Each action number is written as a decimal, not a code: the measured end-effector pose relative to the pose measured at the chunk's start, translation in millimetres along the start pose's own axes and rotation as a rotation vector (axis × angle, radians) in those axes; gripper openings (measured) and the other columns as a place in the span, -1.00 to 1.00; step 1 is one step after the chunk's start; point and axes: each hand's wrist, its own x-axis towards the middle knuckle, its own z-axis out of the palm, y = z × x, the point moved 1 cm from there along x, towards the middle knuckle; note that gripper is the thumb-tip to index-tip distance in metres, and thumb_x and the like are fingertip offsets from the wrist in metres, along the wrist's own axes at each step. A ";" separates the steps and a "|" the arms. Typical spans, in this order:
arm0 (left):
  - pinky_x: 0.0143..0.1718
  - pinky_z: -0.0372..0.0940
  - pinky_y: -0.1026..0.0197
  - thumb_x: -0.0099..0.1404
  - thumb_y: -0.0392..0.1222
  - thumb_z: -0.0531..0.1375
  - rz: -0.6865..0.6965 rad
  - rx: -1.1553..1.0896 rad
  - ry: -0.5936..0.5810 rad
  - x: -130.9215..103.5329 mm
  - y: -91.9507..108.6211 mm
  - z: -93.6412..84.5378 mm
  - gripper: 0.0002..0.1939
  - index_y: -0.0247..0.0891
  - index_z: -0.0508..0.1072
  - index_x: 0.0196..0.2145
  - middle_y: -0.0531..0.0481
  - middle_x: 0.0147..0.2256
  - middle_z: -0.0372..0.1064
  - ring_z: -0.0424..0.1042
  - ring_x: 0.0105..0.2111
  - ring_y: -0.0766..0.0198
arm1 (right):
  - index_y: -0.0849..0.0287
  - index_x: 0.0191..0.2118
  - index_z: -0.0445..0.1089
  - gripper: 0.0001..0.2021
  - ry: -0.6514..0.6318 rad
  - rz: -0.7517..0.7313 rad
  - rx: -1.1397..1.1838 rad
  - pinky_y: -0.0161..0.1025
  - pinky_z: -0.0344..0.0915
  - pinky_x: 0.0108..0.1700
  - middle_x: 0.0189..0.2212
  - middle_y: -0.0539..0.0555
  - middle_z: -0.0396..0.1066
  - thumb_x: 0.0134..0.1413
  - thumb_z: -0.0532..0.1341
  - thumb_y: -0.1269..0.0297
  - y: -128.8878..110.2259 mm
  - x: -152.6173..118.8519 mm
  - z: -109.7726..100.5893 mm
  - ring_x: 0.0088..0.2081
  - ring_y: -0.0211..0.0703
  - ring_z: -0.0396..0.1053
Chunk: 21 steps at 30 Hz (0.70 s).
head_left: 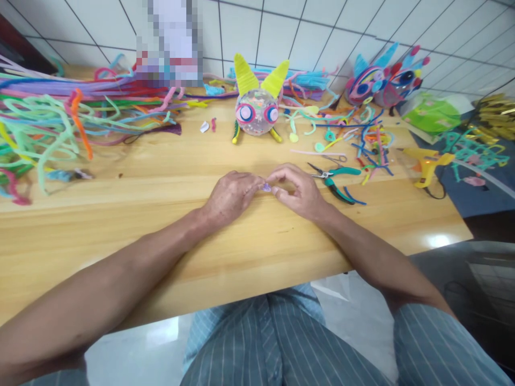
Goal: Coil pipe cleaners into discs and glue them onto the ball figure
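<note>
Between my two hands, over the middle of the wooden table (169, 246), is a small purple coil (266, 187) that looks like pipe cleaner. My left hand (231, 198) is closed with its fingertips on the coil's left side. Curved round from the right, my right hand (300, 190) pinches at the same piece with thumb and forefinger. Just beyond stands a round clear figure (257, 115) with yellow ears, ringed pink-and-blue eyes and yellow-and-dark feet. Teal-handled pliers (336, 177) lie with jaws apart beside my right hand.
Long pipe cleaners (80, 91) in many colours are heaped at the left. Cut pieces (374, 145) and scissors (340, 158) lie right of the figure. A yellow glue gun (428, 163) rests near the right edge, below more decorated figures (382, 80). Tiled wall stands behind.
</note>
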 end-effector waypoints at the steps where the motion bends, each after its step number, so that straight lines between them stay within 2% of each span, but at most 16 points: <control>1: -0.10 0.45 0.19 0.56 -0.25 0.10 -0.003 -0.005 0.002 0.4 0.2 -0.6 -0.73 -0.22 0.64 -0.11 -0.10 -0.17 0.69 0.66 -0.21 0.19 | 0.09 -0.13 0.46 -0.90 0.016 0.004 -0.004 -0.07 0.44 -0.04 -0.17 0.11 0.57 0.26 0.24 0.29 -0.1 0.4 0.9 -0.13 -0.07 0.50; 4: -0.09 0.46 0.18 0.55 -0.25 0.11 -0.017 -0.015 0.019 2.2 1.5 -3.1 -0.72 -0.23 0.64 -0.15 -0.11 -0.19 0.69 0.67 -0.19 0.16 | 0.10 -0.18 0.46 -0.87 0.089 0.074 0.012 -0.14 0.45 -0.14 -0.22 0.09 0.56 0.27 0.27 0.17 -1.7 4.4 -6.0 -0.19 -0.11 0.49; 6: -0.06 0.48 0.16 0.55 -0.23 0.11 -0.043 -0.034 0.033 3.7 2.9 -5.3 -0.72 -0.22 0.65 -0.17 -0.12 -0.19 0.69 0.67 -0.18 0.14 | 0.10 -0.25 0.45 -0.76 0.163 0.192 0.078 -0.19 0.44 -0.26 -0.29 0.06 0.54 0.32 0.26 0.03 -5.1 7.8 -26.6 -0.26 -0.15 0.49; 8: -0.07 0.48 0.16 0.55 -0.19 0.11 -0.085 -0.060 0.041 4.9 4.3 -7.2 -0.71 -0.21 0.65 -0.18 -0.11 -0.19 0.69 0.66 -0.20 0.14 | 0.10 -0.28 0.45 -0.64 0.232 0.334 0.166 -0.23 0.40 -0.38 -0.33 0.05 0.54 0.35 0.22 -0.11 -11.3 7.8 -62.8 -0.34 -0.18 0.48; 10: -0.10 0.48 0.19 0.54 -0.16 0.12 -0.128 -0.082 0.047 5.6 5.1 -8.4 -0.72 -0.20 0.65 -0.17 -0.08 -0.21 0.69 0.65 -0.24 0.15 | 0.11 -0.26 0.47 -0.59 0.252 0.450 0.213 -0.25 0.34 -0.44 -0.26 0.08 0.57 0.31 0.25 -0.18 -18.4 0.3 -109.5 -0.35 -0.18 0.50; 13: -0.13 0.48 0.21 0.52 -0.15 0.14 -0.161 -0.098 0.060 5.7 5.1 -8.3 -0.74 -0.19 0.65 -0.17 -0.06 -0.23 0.69 0.64 -0.27 0.16 | 0.16 -0.16 0.54 -0.55 0.162 0.649 0.165 -0.23 0.28 -0.43 -0.19 0.19 0.61 0.27 0.29 -0.20 -19.1 -30.2 -177.5 -0.32 -0.17 0.53; 15: -0.14 0.48 0.20 0.51 -0.14 0.15 -0.159 -0.095 0.068 5.6 4.6 -7.7 -0.74 -0.18 0.66 -0.18 -0.06 -0.23 0.69 0.64 -0.27 0.15 | 0.17 -0.12 0.59 -0.56 0.050 0.816 0.095 -0.18 0.33 -0.40 -0.14 0.28 0.62 0.21 0.35 -0.16 -9.3 -61.4 -208.1 -0.25 -0.05 0.57; 16: -0.14 0.47 0.20 0.51 -0.13 0.15 -0.153 -0.093 0.070 5.6 4.3 -7.4 -0.74 -0.18 0.66 -0.18 -0.06 -0.23 0.69 0.64 -0.27 0.14 | 0.17 -0.17 0.61 -0.61 0.038 0.892 -0.010 -0.15 0.36 -0.38 -0.15 0.29 0.63 0.20 0.37 -0.11 -2.3 -78.3 -217.8 -0.24 -0.02 0.57; 18: -0.14 0.48 0.18 0.51 -0.13 0.15 -0.141 -0.093 0.070 5.5 3.7 -7.0 -0.74 -0.17 0.66 -0.18 -0.06 -0.23 0.69 0.65 -0.26 0.13 | 0.16 -0.37 0.58 -0.74 0.205 0.929 -0.406 -0.12 0.37 -0.35 -0.32 0.27 0.61 0.12 0.44 0.05 11.2 -109.9 -226.8 -0.32 -0.02 0.53; 19: -0.14 0.48 0.18 0.51 -0.14 0.15 -0.136 -0.095 0.068 5.3 3.4 -6.9 -0.74 -0.16 0.66 -0.18 -0.06 -0.23 0.69 0.65 -0.26 0.13 | 0.14 -0.40 0.57 -0.78 0.309 0.892 -0.551 -0.10 0.39 -0.31 -0.34 0.25 0.61 0.11 0.45 0.11 16.3 -123.0 -225.1 -0.32 -0.01 0.52; 21: -0.13 0.48 0.18 0.50 -0.14 0.16 -0.131 -0.098 0.063 4.8 2.9 -6.7 -0.75 -0.15 0.66 -0.18 -0.05 -0.22 0.70 0.65 -0.26 0.13 | 0.11 -0.33 0.61 -0.86 0.365 0.819 -0.629 -0.08 0.43 -0.22 -0.31 0.19 0.63 0.15 0.40 0.16 24.0 -140.8 -209.9 -0.30 0.00 0.53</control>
